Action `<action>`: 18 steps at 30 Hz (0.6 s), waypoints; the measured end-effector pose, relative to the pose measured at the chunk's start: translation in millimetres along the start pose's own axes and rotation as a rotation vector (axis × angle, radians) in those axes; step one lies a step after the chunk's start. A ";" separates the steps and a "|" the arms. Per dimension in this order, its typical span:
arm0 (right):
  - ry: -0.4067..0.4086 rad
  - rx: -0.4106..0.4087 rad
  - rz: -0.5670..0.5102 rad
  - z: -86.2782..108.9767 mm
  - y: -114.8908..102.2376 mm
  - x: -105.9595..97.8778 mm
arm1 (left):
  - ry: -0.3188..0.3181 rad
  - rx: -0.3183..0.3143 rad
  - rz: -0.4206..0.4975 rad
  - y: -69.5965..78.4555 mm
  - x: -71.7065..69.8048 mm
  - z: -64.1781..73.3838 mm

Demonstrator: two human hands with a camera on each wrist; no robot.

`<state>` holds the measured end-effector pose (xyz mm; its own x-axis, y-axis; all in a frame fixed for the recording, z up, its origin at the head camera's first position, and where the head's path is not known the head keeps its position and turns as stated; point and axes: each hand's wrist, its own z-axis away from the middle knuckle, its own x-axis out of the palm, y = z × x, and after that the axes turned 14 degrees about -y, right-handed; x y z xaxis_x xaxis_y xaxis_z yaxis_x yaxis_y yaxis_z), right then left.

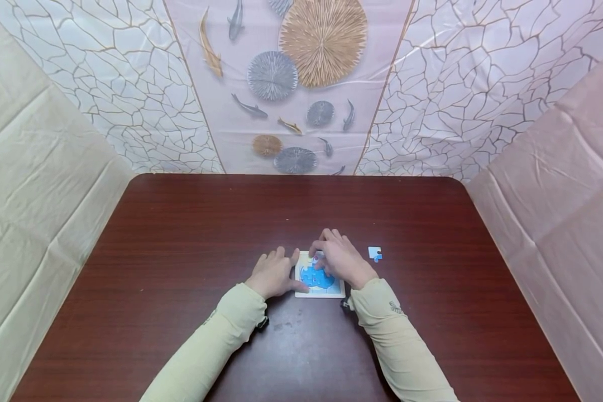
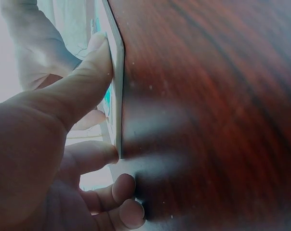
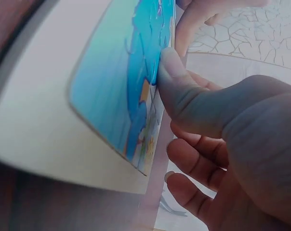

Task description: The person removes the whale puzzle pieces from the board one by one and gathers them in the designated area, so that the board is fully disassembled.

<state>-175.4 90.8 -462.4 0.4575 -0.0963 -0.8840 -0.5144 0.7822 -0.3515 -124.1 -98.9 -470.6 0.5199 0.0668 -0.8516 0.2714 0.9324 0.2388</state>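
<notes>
My right hand point(image 1: 343, 258) is bent over the blue picture point(image 1: 317, 280), thumb tip on its surface and fingers loosely curled; whether it pinches a piece I cannot tell. My left hand point(image 1: 273, 274) is spread wide, grasping nothing, its thumb laid over the left side of the puzzle frame point(image 1: 321, 296), which lies flat on the tabletop point(image 1: 181, 234) between my wrists. Most of the picture seems assembled; its upper part is under my right hand, so gaps there can't be ruled out. One loose piece point(image 1: 374, 253) lies to the right, apart from the frame, so I judge the puzzle nearly done. Only the head view shows that piece; the left wrist view alone makes clear my index fingertip touching the frame's corner.
</notes>
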 end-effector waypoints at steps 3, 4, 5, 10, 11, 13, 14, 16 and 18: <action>0.009 -0.004 -0.004 -0.5 0.2 0.7 | 0.001 0.000 0.002 -0.2 0.0 0.0; 0.013 -0.006 -0.004 -0.5 0.2 0.9 | 0.002 0.001 0.002 -0.3 0.0 0.0; 0.016 -0.007 -0.003 -0.6 0.2 0.9 | 0.003 0.002 0.000 -0.3 -0.1 0.0; 0.022 -0.003 -0.014 -0.5 -0.5 1.0 | 0.003 0.005 0.001 -0.1 -0.6 0.4; 0.023 -0.002 -0.018 -0.6 -0.7 0.9 | 0.003 0.005 0.002 -0.1 -0.7 0.4; 0.029 -0.001 -0.027 -0.8 -1.0 1.0 | 0.003 0.006 0.002 -0.1 -0.8 0.5; 0.032 0.000 -0.032 -0.8 -1.2 1.0 | 0.003 0.006 0.001 -0.2 -0.8 0.4; 0.037 -0.002 -0.037 -0.9 -1.4 1.3 | 0.004 0.006 0.002 -0.3 -0.6 0.4; 0.042 -0.005 -0.039 -0.9 -1.4 1.8 | 0.004 0.006 0.002 -0.3 -0.3 0.4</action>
<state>-174.5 88.9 -463.8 0.4465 -0.1522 -0.8817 -0.5008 0.7741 -0.3872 -124.0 -99.3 -470.2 0.5170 0.0706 -0.8530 0.2753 0.9299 0.2438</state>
